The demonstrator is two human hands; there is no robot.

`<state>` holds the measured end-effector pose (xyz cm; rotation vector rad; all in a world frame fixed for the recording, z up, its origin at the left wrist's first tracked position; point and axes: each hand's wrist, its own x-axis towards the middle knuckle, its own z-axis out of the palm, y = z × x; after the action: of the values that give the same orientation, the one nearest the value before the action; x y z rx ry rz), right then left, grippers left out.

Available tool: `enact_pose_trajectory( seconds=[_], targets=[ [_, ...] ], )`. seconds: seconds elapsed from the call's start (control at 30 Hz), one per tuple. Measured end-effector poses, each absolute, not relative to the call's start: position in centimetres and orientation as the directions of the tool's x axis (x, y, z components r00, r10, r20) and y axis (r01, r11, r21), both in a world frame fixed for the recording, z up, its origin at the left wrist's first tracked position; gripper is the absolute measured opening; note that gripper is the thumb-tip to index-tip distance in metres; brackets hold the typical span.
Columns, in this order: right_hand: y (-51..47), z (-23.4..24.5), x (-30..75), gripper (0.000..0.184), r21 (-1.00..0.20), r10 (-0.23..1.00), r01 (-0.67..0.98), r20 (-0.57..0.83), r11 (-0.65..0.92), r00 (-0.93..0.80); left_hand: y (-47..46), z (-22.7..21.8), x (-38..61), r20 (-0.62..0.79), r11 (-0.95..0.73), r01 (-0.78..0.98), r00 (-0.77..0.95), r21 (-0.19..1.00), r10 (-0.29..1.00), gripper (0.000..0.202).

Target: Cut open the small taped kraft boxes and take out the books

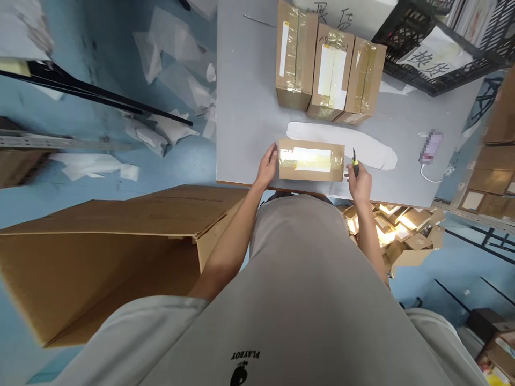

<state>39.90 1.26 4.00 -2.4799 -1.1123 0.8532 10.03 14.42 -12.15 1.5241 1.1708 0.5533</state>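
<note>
A small taped cardboard box [310, 160] with a white label lies flat on the grey table [249, 107], close to its near edge. My left hand [267, 167] rests against the box's left end, fingers curled on it. My right hand [359, 179] is just right of the box, closed round a small utility knife [355, 161] with a yellow and black handle, blade end pointing up. A white padded mailer [370, 147] lies under and behind the box.
Three taped boxes [328, 69] stand side by side further back on the table. A black crate [434, 48] with paper signs sits at the back right. A large open carton [100, 252] stands left of me; small boxes [402, 225] are piled at the right. Plastic scraps litter the blue floor.
</note>
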Motion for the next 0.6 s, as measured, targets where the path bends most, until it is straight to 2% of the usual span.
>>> enact_pose_trajectory(
  seconds=[0.1,0.23,0.37,0.5,0.6],
  targets=[
    [2.5,5.8,38.9,0.054,-0.4,0.782,0.677,-0.401,-0.618,0.477,14.6,-9.6,8.9,-0.237,0.078,0.376,0.397,0.923,0.886,0.091],
    [5.6,8.2,35.8,0.045,-0.273,0.857,0.909,-0.493,-0.316,0.15,15.1,-7.6,8.6,-0.157,-0.084,0.408,0.523,0.909,0.838,0.089],
    [9.3,9.6,32.6,0.047,-0.169,0.79,0.983,-0.611,-0.064,-0.053,14.8,-8.3,8.6,-0.202,-0.022,0.347,0.596,0.938,0.777,0.093],
    [11.9,9.6,30.7,0.049,-0.094,0.711,0.993,-0.693,0.076,-0.12,14.1,-9.3,8.4,-0.218,0.087,0.232,0.634,0.969,0.742,0.101],
    [12.9,9.5,29.9,0.049,-0.074,0.659,0.987,-0.737,0.144,-0.151,13.9,-9.4,8.4,-0.212,0.102,0.204,0.642,0.974,0.736,0.098]
  ],
)
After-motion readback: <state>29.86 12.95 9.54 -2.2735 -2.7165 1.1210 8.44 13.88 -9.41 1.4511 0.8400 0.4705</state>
